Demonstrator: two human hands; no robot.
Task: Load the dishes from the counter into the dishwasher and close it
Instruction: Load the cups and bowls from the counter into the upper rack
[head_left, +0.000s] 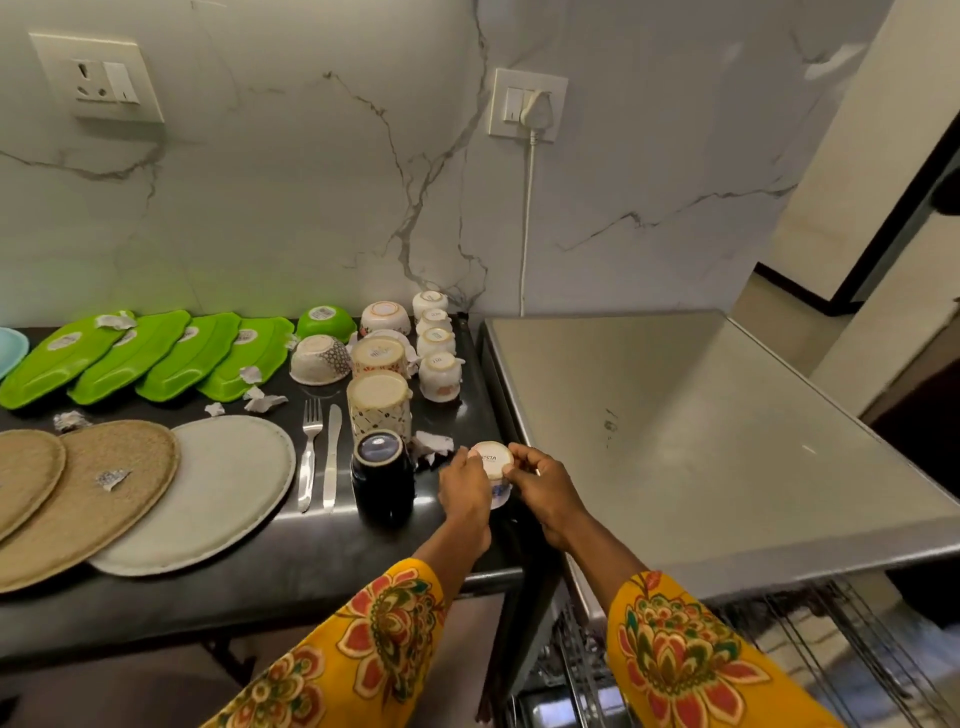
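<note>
While your head camera looks down at the dark counter (291, 566), both of your hands meet at its right edge around one small white cup (492, 470), held upside down with its labelled base facing up. Your left hand (464, 488) curls round the cup's left side, and your right hand (545, 491) pinches its right side and rim with thumb and fingertips. The cup sits just above the counter edge, beside the steel dishwasher top (701, 441); you cannot tell whether it touches the counter.

Just left of your hands stands an inverted dark mug (383, 480), with crumpled paper scraps (432, 447) between it and the cup. Behind the mug are two patterned tumblers (378, 402), upside down, then a row of four small white cups (436, 343) running toward the marble wall (311, 208). A fork (309, 447) and a table knife (331, 457) lie side by side left of the mug, next to a grey oval plate (208, 493) and overlapping woven placemats (93, 493). Four green leaf-shaped trays (156, 358) overlap along the back, near a green bowl (326, 322).

Below your sleeves (675, 660), wire dishwasher racks (831, 639) show under the steel top.
</note>
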